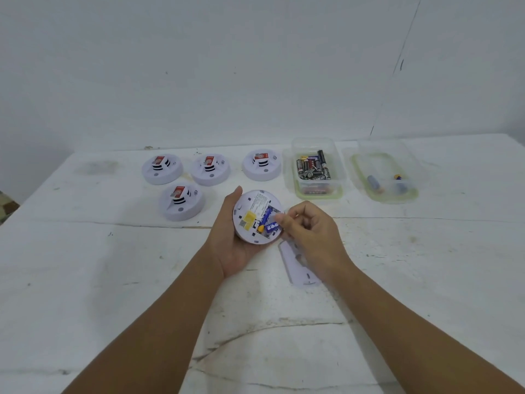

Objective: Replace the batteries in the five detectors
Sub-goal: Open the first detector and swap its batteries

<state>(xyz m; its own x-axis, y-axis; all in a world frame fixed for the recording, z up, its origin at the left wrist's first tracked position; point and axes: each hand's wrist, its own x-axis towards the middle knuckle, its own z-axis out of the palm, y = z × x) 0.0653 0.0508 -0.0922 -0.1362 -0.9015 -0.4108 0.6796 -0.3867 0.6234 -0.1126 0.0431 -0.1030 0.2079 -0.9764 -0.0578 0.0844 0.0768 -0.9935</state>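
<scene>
Four white detectors toward the far edge of the counter [85, 280], dome up: far-left one [162, 169], nearer one [181, 201] just in front, middle one [210, 169], right-hand one [262, 165]. Fifth detector [257, 217] lifted off the counter near its middle, underside up, cradled in the left hand [231, 240], grip curled round its rim, thumb along the left edge. Battery bay open, one blue battery [265, 217] seated, a second blue battery [273, 226] beside it pinched by the right hand [308, 228], fingertips [281, 220] closed on it, other fingers curled. Detached white cover [298, 264] flat on the counter, partly under the right wrist. Farther right, by the far edge, clear box [339, 191] with a heap of dark batteries [314, 166]. Beyond that, toward the far-right corner, second clear container [383, 191] with two loose batteries [373, 183], details blurred through the plastic.
</scene>
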